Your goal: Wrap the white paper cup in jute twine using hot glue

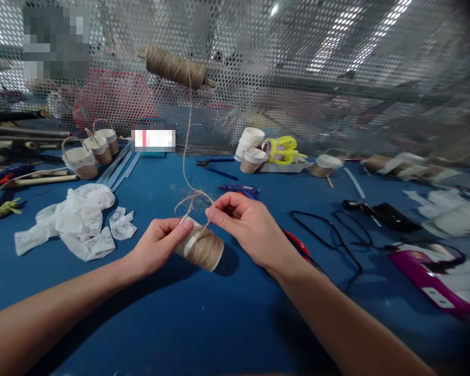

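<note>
My left hand [160, 243] grips the rim of a small paper cup [204, 250] wrapped in brown twine, its thumb on top. The cup lies tilted on its side, a white lace band near its rim. In my right hand [245, 224], thumb and fingertips pinch a strand of jute twine [186, 141] just above the cup. That twine loops over the cup and runs up to a spool of twine [174, 67] hanging at the mesh. What the cup holds inside is hidden by my left hand.
White lace [82, 219] lies at left, with several handled cups [82, 162] behind it. A blue glue gun [241, 190], pliers [219, 168] and yellow scissors [284, 150] are beyond my hands. A black cord [337, 240] and a purple power strip [423, 279] lie at right.
</note>
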Demonstrator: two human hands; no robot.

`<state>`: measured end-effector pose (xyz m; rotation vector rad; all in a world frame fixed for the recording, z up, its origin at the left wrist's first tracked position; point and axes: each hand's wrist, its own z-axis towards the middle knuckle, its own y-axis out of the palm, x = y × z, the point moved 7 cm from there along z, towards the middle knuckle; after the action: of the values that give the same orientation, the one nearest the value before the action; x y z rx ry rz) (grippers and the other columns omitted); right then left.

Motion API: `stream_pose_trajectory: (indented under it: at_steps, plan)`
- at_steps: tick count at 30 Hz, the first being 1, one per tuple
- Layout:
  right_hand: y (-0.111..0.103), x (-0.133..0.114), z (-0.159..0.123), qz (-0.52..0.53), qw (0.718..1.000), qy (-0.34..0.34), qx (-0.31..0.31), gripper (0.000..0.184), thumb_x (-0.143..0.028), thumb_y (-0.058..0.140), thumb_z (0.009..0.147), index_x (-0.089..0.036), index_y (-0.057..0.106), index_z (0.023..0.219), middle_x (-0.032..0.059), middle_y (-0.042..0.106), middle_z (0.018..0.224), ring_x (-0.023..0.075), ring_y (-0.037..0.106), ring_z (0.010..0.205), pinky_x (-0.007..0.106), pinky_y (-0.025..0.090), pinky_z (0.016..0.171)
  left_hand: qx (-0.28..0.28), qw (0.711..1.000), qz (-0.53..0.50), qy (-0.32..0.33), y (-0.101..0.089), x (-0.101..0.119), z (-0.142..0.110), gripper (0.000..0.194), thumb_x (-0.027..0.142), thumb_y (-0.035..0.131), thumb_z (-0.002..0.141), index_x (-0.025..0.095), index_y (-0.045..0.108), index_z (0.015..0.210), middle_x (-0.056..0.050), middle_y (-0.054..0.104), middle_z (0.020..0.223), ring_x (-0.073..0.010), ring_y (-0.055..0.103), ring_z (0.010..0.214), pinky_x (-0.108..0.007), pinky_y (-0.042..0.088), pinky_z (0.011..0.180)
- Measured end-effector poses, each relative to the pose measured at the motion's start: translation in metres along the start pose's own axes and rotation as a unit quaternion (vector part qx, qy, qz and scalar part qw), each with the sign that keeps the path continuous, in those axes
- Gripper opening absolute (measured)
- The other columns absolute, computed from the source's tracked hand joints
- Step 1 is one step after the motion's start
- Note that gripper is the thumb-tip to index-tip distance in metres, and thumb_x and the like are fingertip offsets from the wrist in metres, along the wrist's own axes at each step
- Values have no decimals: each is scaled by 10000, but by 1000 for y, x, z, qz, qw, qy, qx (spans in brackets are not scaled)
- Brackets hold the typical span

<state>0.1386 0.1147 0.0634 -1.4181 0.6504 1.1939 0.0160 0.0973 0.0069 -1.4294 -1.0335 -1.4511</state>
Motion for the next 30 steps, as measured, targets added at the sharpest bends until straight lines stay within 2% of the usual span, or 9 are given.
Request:
stream_pose_trajectory:
  at_steps: [6,13,19,25,30]
  plan:
    - [2,9,3,-11,1000,6,4,218,-363,569,738,-158,519,682,-27,516,631,81,446,565,226,380,542,-4,1000,13,18,4,6,-2,400,459,484,758,125,525,542,37,409,499,-67,303,474,-179,285,449]
    - [5,15,3,-2,1000,16,1,239,-388,566,731,-167,503,663,-40,477,592,79,405,521,230,346,501,-15,999,7,29,3,2,-4,361,420,467,786,119,569,614,23,439,537,-74,332,497,-182,294,468]
    - [8,22,2,4,1000,28,-10,250,-403,563,732,-170,495,670,-32,488,614,86,414,532,236,346,505,-30,998,26,55,3,3,-7,338,359,426,823,121,544,615,19,425,557,-77,324,513,-183,291,471]
    - [11,24,0,-2,999,37,-22,259,-418,557,734,-171,501,679,-27,491,624,90,416,543,239,350,516,-43,991,76,105,5,11,-8,317,297,401,839,125,502,592,29,385,543,-74,294,500,-181,273,449]
    - [13,27,-1,3,998,49,-33,262,-425,549,740,-171,515,689,-20,506,647,101,439,586,244,361,547,-35,974,140,176,4,20,-13,301,229,401,840,141,446,556,38,364,529,-73,293,493,-185,266,446]
